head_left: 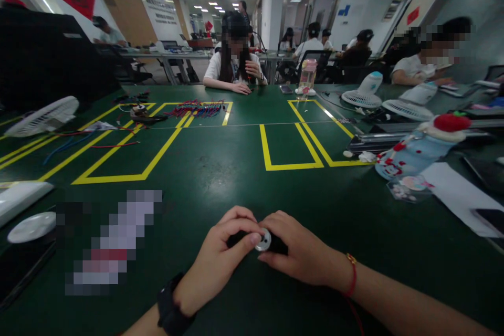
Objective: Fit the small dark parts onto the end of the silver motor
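Close in front of me, my two hands meet over the green table (212,189). Between them is a small round silver part (265,243), its flat face towards me with dark holes in it. The thumb and forefinger of my left hand (220,252) pinch at the left edge of that face. My right hand (303,249) is curled around the part from the right, thumb below and fingers above. The rest of the part is hidden by my fingers, so I cannot tell its full shape.
Yellow tape (293,167) outlines boxes on the table. Bundled red and blue wires (199,109) lie at the far left middle. A blue bottle (411,149) and small fans (362,97) stand right. A white mouse (32,227) is left. Across the table sits a person (236,58).
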The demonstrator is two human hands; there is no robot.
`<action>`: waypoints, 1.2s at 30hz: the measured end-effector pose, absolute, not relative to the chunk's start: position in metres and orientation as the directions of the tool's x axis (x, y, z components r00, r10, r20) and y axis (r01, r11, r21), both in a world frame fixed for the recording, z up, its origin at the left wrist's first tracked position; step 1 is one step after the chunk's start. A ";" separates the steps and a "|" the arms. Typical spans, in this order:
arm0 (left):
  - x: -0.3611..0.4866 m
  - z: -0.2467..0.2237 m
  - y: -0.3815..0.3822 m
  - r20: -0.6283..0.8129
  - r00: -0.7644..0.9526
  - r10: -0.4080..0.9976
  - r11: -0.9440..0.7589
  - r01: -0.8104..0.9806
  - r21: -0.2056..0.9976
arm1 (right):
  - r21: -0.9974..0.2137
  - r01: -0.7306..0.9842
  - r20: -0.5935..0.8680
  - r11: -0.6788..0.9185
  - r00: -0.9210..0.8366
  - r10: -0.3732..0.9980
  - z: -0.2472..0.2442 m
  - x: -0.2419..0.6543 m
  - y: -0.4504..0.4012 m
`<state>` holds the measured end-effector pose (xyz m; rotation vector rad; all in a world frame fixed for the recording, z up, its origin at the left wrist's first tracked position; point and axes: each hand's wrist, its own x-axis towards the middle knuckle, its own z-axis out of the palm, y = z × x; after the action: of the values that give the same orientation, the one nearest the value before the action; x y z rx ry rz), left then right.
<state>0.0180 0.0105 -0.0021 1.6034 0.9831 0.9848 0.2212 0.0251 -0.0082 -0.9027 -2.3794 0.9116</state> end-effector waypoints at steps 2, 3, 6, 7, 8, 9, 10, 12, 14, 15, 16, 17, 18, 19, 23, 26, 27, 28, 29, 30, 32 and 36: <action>0.017 -0.002 0.009 0.147 0.325 0.934 -0.196 0.123 0.973 | -0.703 0.421 0.159 0.573 -0.692 0.704 -0.008 0.222 0.025; 0.016 -0.002 0.009 0.152 0.316 0.936 -0.197 0.115 0.974 | -0.703 0.423 0.158 0.572 -0.692 0.704 -0.008 0.222 0.025; 0.010 -0.002 0.010 0.152 0.302 0.941 -0.193 0.109 0.975 | -0.708 0.420 0.160 0.568 -0.688 0.708 -0.009 0.223 0.025; 0.007 -0.003 0.011 0.149 0.303 0.941 -0.191 0.116 0.975 | -0.711 0.417 0.162 0.566 -0.686 0.709 -0.009 0.223 0.025; 0.004 -0.003 0.011 0.144 0.306 0.941 -0.191 0.128 0.973 | -0.715 0.414 0.164 0.564 -0.684 0.711 -0.009 0.224 0.024; 0.001 -0.004 0.012 0.138 0.315 0.939 -0.192 0.146 0.971 | -0.718 0.412 0.165 0.561 -0.682 0.712 -0.009 0.224 0.024; -0.002 -0.005 0.012 0.132 0.327 0.936 -0.195 0.168 0.966 | -0.721 0.410 0.165 0.559 -0.682 0.713 -0.009 0.225 0.024; -0.007 -0.007 0.013 0.118 0.355 0.927 -0.207 0.221 0.953 | -0.725 0.405 0.163 0.556 -0.684 0.711 -0.008 0.225 0.024; -0.010 -0.010 0.014 0.107 0.378 0.919 -0.224 0.280 0.934 | -0.729 0.392 0.171 0.561 -0.690 0.704 -0.008 0.226 0.024; -0.011 -0.011 0.015 0.104 0.389 0.915 -0.237 0.311 0.920 | -0.732 0.383 0.176 0.563 -0.693 0.699 -0.008 0.226 0.024; -0.011 -0.013 0.015 0.102 0.403 0.910 -0.253 0.343 0.904 | -0.736 0.372 0.184 0.566 -0.695 0.695 -0.008 0.226 0.024; -0.012 -0.014 0.016 0.099 0.419 0.903 -0.273 0.380 0.884 | -0.739 0.362 0.191 0.568 -0.695 0.693 -0.009 0.226 0.024; -0.011 -0.015 0.017 0.094 0.437 0.895 -0.296 0.420 0.858 | -0.742 0.358 0.196 0.568 -0.694 0.693 -0.009 0.227 0.024; -0.011 -0.016 0.017 0.089 0.452 0.888 -0.319 0.463 0.827 | -0.744 0.355 0.198 0.566 -0.692 0.694 -0.010 0.227 0.024; -0.007 -0.019 0.017 0.078 0.472 0.878 -0.386 0.604 0.697 | -0.744 0.357 0.199 0.565 -0.690 0.696 -0.011 0.227 0.024; -0.007 -0.020 0.016 0.070 0.480 0.875 -0.400 0.632 0.663 | -0.733 0.356 0.209 0.580 -0.694 0.689 -0.011 0.227 0.024; -0.007 -0.020 0.017 0.069 0.485 0.872 -0.403 0.630 0.664 | -0.729 0.358 0.212 0.584 -0.693 0.689 -0.010 0.227 0.024; -0.008 -0.020 0.017 0.070 0.492 0.868 -0.406 0.622 0.669 | -0.726 0.361 0.213 0.586 -0.691 0.690 -0.010 0.227 0.024; -0.008 -0.020 0.017 0.072 0.499 0.864 -0.409 0.611 0.678 | -0.723 0.364 0.215 0.587 -0.690 0.692 -0.010 0.227 0.023; -0.009 -0.019 0.018 0.073 0.506 0.860 -0.409 0.595 0.692 | -0.722 0.365 0.216 0.589 -0.689 0.692 -0.010 0.227 0.023; -0.011 -0.017 0.019 0.075 0.507 0.859 -0.385 0.543 0.746 | -0.722 0.362 0.219 0.590 -0.690 0.690 -0.010 0.228 0.023; -0.017 -0.013 0.019 0.065 0.276 0.959 -0.148 0.292 0.945 | -0.725 0.354 0.223 0.590 -0.691 0.688 -0.010 0.229 0.023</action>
<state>-0.0173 0.0194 -0.0133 1.6330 1.1715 0.9183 0.2289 0.0225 -0.0098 -0.8284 -2.3319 0.9126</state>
